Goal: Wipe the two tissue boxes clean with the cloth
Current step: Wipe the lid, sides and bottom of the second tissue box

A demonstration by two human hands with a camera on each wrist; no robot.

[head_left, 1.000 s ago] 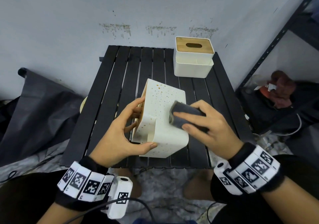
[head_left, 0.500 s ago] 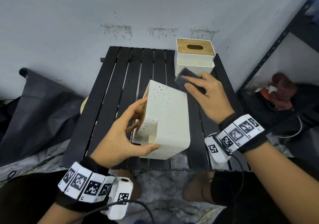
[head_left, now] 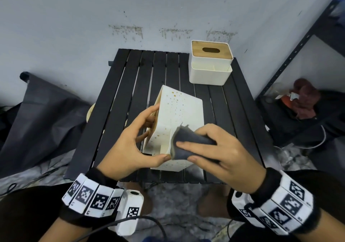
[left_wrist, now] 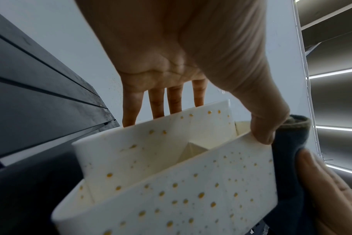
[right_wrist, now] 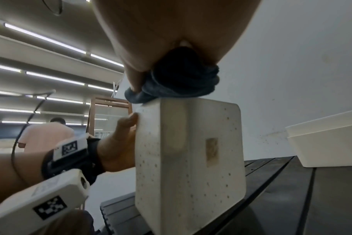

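Dark sheet [head_left: 37, 115] slumps against the wall left of the slatted black bench [head_left: 119, 100]. Left hand [head_left: 134, 143] grips the spotted tissue box [head_left: 179, 115], thumb curled onto the near lower edge and the other fingers reaching round the far side; the left wrist view shows the four fingers behind the box wall and the thumb pressed on the rim. Box is white, dotted with orange-brown specks, tipped up on one edge on the bench near its front. Dark grey cloth [head_left: 188, 144] lies bunched on the upper near face of this box. Right hand [head_left: 220, 152] holds the cloth, fingers curled over it and pressing it against the box; the right wrist view shows the cloth wad sitting on the box's top corner. Second tissue box [head_left: 211, 62], white with a wooden slotted lid, stands upright at the bench's far right corner, well apart from both hands. Black metal shelf frame [head_left: 298, 47] stands at right.
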